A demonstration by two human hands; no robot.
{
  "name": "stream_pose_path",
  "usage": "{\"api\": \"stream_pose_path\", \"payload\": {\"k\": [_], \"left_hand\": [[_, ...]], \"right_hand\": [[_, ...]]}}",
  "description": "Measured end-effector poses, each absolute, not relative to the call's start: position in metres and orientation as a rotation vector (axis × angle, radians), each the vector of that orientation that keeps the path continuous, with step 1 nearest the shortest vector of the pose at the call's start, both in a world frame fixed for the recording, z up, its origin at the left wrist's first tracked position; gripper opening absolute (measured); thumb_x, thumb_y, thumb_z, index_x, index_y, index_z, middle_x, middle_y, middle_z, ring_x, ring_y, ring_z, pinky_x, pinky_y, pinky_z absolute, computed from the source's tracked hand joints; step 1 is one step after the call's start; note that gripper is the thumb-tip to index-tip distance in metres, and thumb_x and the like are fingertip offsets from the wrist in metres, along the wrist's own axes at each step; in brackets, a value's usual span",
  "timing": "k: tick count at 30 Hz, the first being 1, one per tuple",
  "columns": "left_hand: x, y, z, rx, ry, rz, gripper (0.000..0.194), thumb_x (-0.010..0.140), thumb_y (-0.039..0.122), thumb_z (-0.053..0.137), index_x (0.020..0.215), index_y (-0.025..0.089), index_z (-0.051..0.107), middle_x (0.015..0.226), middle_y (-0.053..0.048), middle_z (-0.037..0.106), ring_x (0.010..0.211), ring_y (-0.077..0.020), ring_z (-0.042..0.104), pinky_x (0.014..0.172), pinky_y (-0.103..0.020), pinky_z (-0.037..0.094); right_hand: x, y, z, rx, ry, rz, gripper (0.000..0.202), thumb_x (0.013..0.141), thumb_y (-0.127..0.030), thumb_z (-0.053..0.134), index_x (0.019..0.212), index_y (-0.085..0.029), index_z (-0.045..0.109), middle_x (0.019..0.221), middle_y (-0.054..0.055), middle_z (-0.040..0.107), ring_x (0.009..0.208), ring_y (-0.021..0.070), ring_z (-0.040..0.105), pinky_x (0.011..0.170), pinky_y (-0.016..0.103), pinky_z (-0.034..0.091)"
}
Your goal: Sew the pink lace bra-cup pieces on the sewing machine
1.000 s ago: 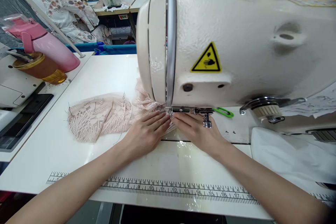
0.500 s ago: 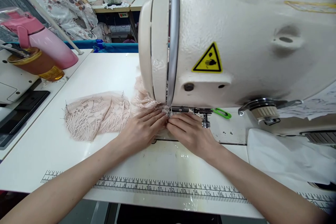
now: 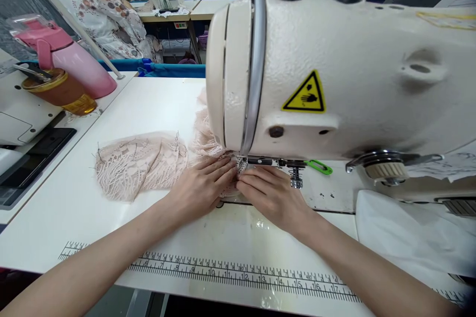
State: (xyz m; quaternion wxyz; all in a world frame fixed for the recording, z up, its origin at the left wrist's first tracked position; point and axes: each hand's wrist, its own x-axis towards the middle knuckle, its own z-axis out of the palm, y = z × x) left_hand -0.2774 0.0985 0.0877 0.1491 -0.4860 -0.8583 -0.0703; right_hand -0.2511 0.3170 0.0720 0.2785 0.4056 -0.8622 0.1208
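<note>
Pale pink lace fabric (image 3: 141,164) lies bunched on the white sewing table, and part of it runs under the head of a sewing machine (image 3: 297,59). My left hand (image 3: 203,183) rests flat on the lace just left of the presser foot, fingers stretched out. From the other side, my right hand (image 3: 273,195) lies with extended fingers beside the needle area, its fingertips close to the left ones. A small patch of lace shows between them under the foot. The needle tip and the cloth beneath my right fingers are hidden.
A green plastic clip-like piece (image 3: 319,167) lies behind my right hand. White cloth (image 3: 409,228) sits at the right. A pink bottle (image 3: 82,64), an amber cup (image 3: 61,91) and a black phone (image 3: 40,156) are at the left. A printed ruler (image 3: 223,272) follows the front edge. Another person sits beyond.
The whole view has shifted slightly right and down. Both hands keep nearly the same place by the presser foot, and the lace has barely moved.
</note>
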Motion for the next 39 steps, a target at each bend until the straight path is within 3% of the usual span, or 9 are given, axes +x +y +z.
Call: {"api": "stream_pose_path", "payload": {"k": [20, 24, 28, 34, 39], "left_hand": [[-0.264, 0.115, 0.086, -1.265, -2.441, -0.056, 0.041, 0.092, 0.025, 0.043, 0.123, 0.005, 0.060, 0.128, -0.016, 0.063, 0.120, -0.0289, 0.060, 0.105, -0.047, 0.046], [-0.263, 0.116, 0.087, -1.244, -2.458, -0.051, 0.040, 0.092, 0.024, 0.044, 0.124, 0.006, 0.060, 0.129, -0.016, 0.062, 0.117, -0.0286, 0.062, 0.104, -0.047, 0.047], [-0.262, 0.118, 0.089, -1.225, -2.470, -0.029, 0.042, 0.093, 0.026, 0.044, 0.126, 0.005, 0.059, 0.129, -0.018, 0.062, 0.116, -0.0297, 0.062, 0.103, -0.048, 0.046], [-0.261, 0.119, 0.089, -1.225, -2.533, -0.020, 0.047, 0.090, 0.029, 0.048, 0.131, 0.006, 0.055, 0.133, -0.018, 0.059, 0.121, -0.0320, 0.058, 0.106, -0.051, 0.043], [-0.261, 0.118, 0.088, -1.234, -2.516, -0.032, 0.051, 0.089, 0.032, 0.049, 0.132, 0.005, 0.055, 0.133, -0.019, 0.058, 0.121, -0.0340, 0.057, 0.105, -0.051, 0.043]], "right_hand": [[-0.250, 0.323, 0.071, 0.987, -2.353, 0.208, 0.028, 0.087, 0.002, 0.048, 0.098, -0.016, 0.066, 0.104, 0.002, 0.072, 0.103, 0.0124, 0.062, 0.091, 0.028, 0.046], [-0.248, 0.324, 0.072, 0.944, -2.340, 0.182, 0.025, 0.088, -0.001, 0.051, 0.096, -0.018, 0.067, 0.102, 0.000, 0.073, 0.097, 0.0117, 0.064, 0.074, 0.027, 0.045], [-0.246, 0.324, 0.076, 0.819, -2.368, 0.129, 0.022, 0.089, -0.006, 0.054, 0.096, -0.022, 0.067, 0.100, -0.003, 0.074, 0.080, 0.0114, 0.064, 0.058, 0.032, 0.034], [-0.249, 0.324, 0.083, 0.808, -2.355, 0.146, 0.020, 0.088, -0.007, 0.055, 0.095, -0.021, 0.067, 0.101, 0.000, 0.074, 0.087, 0.0144, 0.063, 0.076, 0.030, 0.040], [-0.250, 0.327, 0.082, 0.766, -2.401, 0.116, 0.020, 0.089, -0.011, 0.053, 0.096, -0.022, 0.068, 0.104, 0.001, 0.073, 0.079, 0.0152, 0.061, 0.073, 0.032, 0.040]]}}
